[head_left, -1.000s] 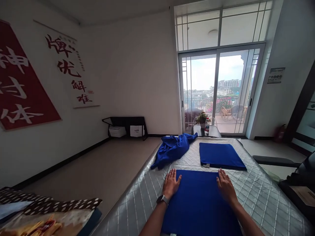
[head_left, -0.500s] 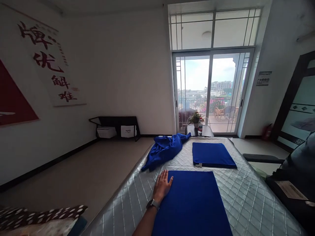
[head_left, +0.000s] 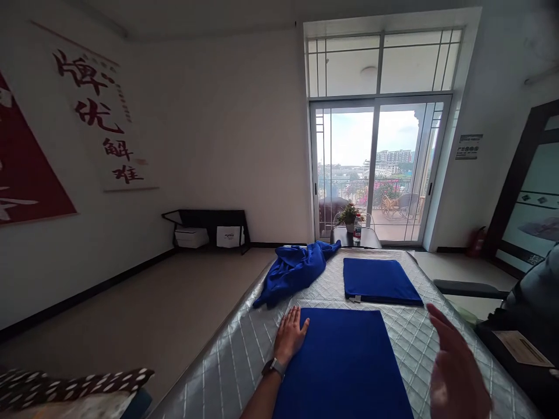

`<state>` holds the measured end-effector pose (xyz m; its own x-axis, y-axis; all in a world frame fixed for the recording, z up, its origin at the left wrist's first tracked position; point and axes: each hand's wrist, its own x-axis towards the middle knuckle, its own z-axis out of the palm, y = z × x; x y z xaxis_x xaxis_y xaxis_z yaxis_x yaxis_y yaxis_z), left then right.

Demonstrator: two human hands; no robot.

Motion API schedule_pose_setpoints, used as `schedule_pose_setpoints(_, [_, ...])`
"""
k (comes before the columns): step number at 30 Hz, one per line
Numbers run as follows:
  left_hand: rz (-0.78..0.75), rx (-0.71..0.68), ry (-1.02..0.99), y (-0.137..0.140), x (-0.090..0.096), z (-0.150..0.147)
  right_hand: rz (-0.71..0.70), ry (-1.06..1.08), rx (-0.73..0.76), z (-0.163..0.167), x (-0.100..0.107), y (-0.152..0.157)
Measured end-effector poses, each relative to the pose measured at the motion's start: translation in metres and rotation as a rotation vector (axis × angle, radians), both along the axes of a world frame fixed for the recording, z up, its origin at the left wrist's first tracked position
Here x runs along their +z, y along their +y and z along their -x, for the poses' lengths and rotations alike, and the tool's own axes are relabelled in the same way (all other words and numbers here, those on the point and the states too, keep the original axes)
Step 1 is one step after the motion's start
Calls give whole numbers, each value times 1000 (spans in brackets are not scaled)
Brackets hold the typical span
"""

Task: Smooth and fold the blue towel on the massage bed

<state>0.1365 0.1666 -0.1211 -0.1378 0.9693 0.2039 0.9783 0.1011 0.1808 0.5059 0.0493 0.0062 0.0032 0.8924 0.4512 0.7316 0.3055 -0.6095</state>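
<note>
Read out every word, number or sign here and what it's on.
"牌优解难": large red characters on the pale scroll; smaller writing unreadable.
Red banner: white characters, cut off, unreadable.
White container with dark lettering: too blurred.
Wall sign: too small.
Bottle label: too small.
Tan card: unreadable.
Tag on the far blue cloth: too small.

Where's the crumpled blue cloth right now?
In the head view, the crumpled blue cloth lies toward the silver quilted cover's far left, beyond the left hand and left of the farther flat blue cloth.
</note>
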Motion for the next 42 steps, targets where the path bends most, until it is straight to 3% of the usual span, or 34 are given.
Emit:
schedule_pose_setpoints(2, [3, 2, -11, -1, 1, 0, -51, 24, 62, 21, 0, 27])
schedule_pose_setpoints(4, [-7, -6, -21, -1, 2, 0, -4, -21, 109, 40, -12, 60])
schedule_pose_setpoints(9, [1, -11, -11, -1, 4, 0, 344, -424, 56, 50, -82, 121])
schedule_pose_setpoints(13, [8, -12, 12, -2, 3, 0, 362, -523, 1, 43, -120, 130])
schedule_pose_setpoints(16, [39, -23, 31, -4, 7, 2, 347, -522, -38, 43, -125, 130])
schedule_pose_setpoints(21, [63, -4, 30, 3, 26, -9, 375, -546, -46, 43, -114, 134])
schedule_pose_setpoints(23, [30, -26, 31, 8, 31, -32, 360, -555, -36, 41, -111, 136])
schedule_pose_setpoints(26, [-26, -180, 30, 15, 30, -90, 321, -532, -23, 36, -113, 138])
schedule_pose_setpoints(30, [-73, -410, -7, 21, 20, -178, 301, -539, 3, 32, -123, 139])
schedule_pose_setpoints(33, [-83, -478, -83, 23, 10, -211, 305, -583, 18, 31, -126, 140])
schedule_pose_setpoints(37, [-67, -429, -115, 23, 0, -195, 332, -567, -10, 33, -125, 142])
schedule_pose_setpoints(42, [-45, -269, -63, 16, -3, -114, 335, -538, -28, 35, -125, 144])
